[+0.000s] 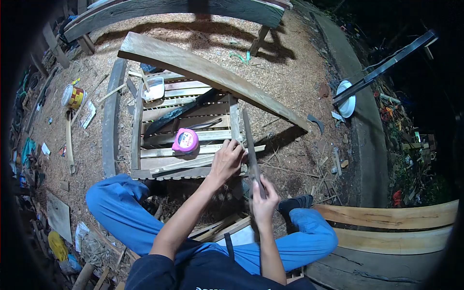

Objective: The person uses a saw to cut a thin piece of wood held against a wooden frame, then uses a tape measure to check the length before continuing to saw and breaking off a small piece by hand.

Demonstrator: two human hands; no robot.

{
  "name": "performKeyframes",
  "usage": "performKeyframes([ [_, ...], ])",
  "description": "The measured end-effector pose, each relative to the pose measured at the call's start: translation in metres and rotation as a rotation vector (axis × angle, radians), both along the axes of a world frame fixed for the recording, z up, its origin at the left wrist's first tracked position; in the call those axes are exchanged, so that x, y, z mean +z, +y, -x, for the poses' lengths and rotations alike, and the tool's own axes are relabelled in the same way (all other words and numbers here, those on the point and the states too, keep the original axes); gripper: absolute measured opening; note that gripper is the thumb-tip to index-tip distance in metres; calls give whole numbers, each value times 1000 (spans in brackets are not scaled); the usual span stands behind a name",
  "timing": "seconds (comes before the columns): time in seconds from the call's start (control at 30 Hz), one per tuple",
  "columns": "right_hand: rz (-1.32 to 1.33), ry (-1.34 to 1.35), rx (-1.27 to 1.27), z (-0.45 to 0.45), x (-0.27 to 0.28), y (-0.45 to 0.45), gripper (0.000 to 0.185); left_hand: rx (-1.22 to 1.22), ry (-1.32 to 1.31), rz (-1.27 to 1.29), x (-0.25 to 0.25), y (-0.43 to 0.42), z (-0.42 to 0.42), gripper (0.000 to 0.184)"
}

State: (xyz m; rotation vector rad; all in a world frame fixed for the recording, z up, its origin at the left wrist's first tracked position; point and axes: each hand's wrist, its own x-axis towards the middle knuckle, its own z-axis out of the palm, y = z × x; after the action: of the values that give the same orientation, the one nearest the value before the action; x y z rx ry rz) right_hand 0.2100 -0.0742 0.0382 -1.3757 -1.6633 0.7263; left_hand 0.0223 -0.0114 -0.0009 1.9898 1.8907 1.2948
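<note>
My right hand (263, 194) is closed round the lower end of a long blade-like tool (250, 140), which points up and away from me. Beside the blade, my left hand (229, 157) rests at the right edge of a slatted wooden frame (137, 130), its fingers pinched together; what they hold is too small to name. A pink tape measure (185, 140) lies on the slats to the left of that hand. Behind it a dark long object (176, 113) lies slantwise over the slats, near a white container (154, 89).
A long plank (208, 72) slants across the frame's far side. Beyond it stands a wooden bench (174, 12). Boards (391, 216) lie at the lower right. A round tin (74, 96) stands at the left, and a lamp on a dark post (345, 99) is at the right.
</note>
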Motion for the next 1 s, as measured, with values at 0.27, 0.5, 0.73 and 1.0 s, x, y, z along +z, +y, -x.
performKeyframes([
  [0.27, 80, 40, -56, -3, 35, -31, 31, 3, -93, -15, 0, -4, -3, 16],
  [0.5, -137, 123, -87, 31, 36, 14, 31, 1, -135, -19, 5, -6, -2, 15],
  [0.73, -134, 32, 2, 38, 20, 36, 26, -17, -152, -68, 6, -7, 2, 16],
  [1.0, -117, -30, 46, 30, 27, 41, 26, -11, -158, -12, 7, -8, 0, 15],
])
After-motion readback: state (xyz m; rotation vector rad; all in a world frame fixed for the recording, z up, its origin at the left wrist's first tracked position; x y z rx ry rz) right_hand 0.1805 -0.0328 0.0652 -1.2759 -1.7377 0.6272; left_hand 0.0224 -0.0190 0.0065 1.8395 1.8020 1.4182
